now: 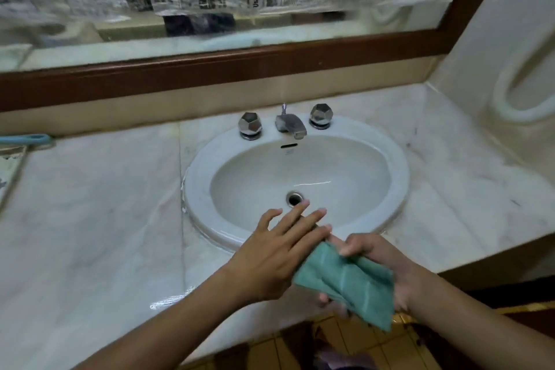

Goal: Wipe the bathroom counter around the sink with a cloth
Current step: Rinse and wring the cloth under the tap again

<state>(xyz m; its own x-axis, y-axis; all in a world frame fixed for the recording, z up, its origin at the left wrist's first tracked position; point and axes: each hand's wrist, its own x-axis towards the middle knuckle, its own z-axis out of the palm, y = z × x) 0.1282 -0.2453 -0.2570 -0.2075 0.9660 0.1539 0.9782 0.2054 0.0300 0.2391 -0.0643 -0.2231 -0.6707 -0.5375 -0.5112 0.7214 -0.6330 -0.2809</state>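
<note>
At 6 o'clock of the sink (198,189), over the counter (90,219) front edge, the cloth (345,279) sits in the right hand (387,258), whose fingers curl round it. Its long axis runs 10-to-4 o'clock. The left hand (270,255) is flat with straight fingers, touching the cloth's 10 o'clock end.

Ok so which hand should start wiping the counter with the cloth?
Right. The right hand already grips the green cloth at the front edge of the counter, beside the sink. The left hand is open with straight fingers, gripping nothing.
</note>
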